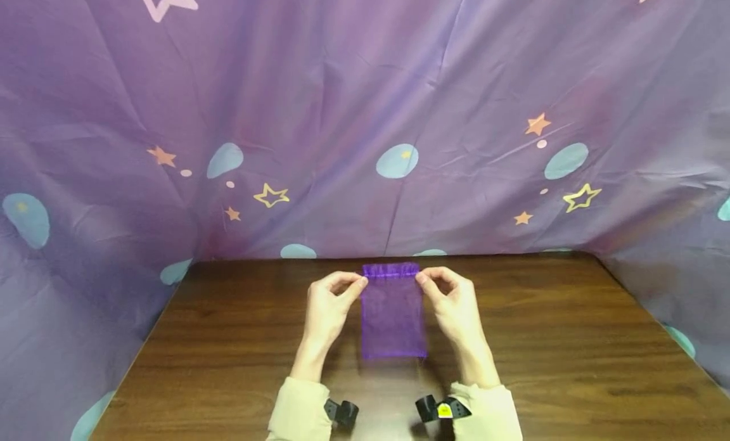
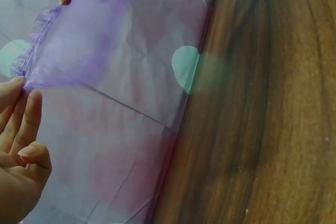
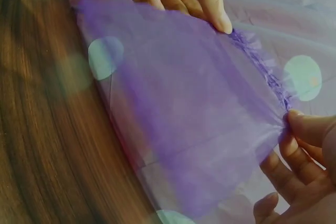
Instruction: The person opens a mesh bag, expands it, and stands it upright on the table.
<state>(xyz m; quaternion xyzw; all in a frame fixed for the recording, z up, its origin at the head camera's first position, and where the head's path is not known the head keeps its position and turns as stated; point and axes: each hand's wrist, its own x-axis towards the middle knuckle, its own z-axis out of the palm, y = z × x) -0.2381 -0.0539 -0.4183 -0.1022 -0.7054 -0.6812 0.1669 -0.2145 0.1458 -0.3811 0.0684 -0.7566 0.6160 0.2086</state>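
Note:
A sheer purple drawstring pouch [image 1: 392, 317] hangs spread out between the two hands, its ruffled top edge uppermost. My left hand [image 1: 331, 305] pinches its upper left corner between thumb and fingertips. At the upper right corner, my right hand [image 1: 456, 305] pinches it the same way. In the left wrist view the pouch [image 2: 84, 35] slants up from the left hand [image 2: 21, 150]. The right wrist view shows the gathered band of the pouch [image 3: 173, 93] running between both hands, with the right hand [image 3: 304, 166] at its lower end. Nothing can be seen inside the pouch.
Below the hands lies a dark brown wooden table [image 1: 228, 352]. A purple cloth [image 1: 319, 111] printed with stars and pale blue ovals hangs behind it and along both sides. Black wrist mounts [image 1: 345, 413] sit at the cream sleeves [image 1: 299, 410].

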